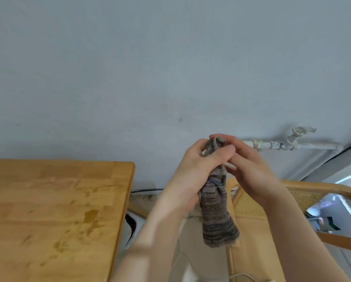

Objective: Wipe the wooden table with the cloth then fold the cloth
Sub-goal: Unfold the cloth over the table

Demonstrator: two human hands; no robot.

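1. Containers: a white rounded item (pixel 127 231) with a dark opening sits in the lower centre-left of the frame, just beside the right edge of the wooden table (pixel 48 200). Most of it is hidden behind the table edge and a forearm, so its contents cannot be made out.
2. The cloth (pixel 217 216), striped in dull grey-brown bands, is held in the air at centre-right, off the table and to the right of it. It hangs bunched into a narrow column, its lower end loose.
3. The left hand (pixel 193 165) has its fingers curled round the upper part of the cloth, the thumb laid across the front.
4. The right hand (pixel 250 163) pinches the cloth's top end, fingertips closed over it. How the lower fingers lie is blurred and cannot be told.
5. The table top shows glossy patches. Its left and near sides are cut off by the frame.
6. A wooden chair (pixel 313 189) with a woven back stands at lower right, partly hidden by the right forearm.
7. A white pipe (pixel 305 146) with a valve runs along the grey wall (pixel 170 58) at centre-right, its left end behind the hands.
8. A pale cable (pixel 239 275) shows at the bottom edge, cut off.
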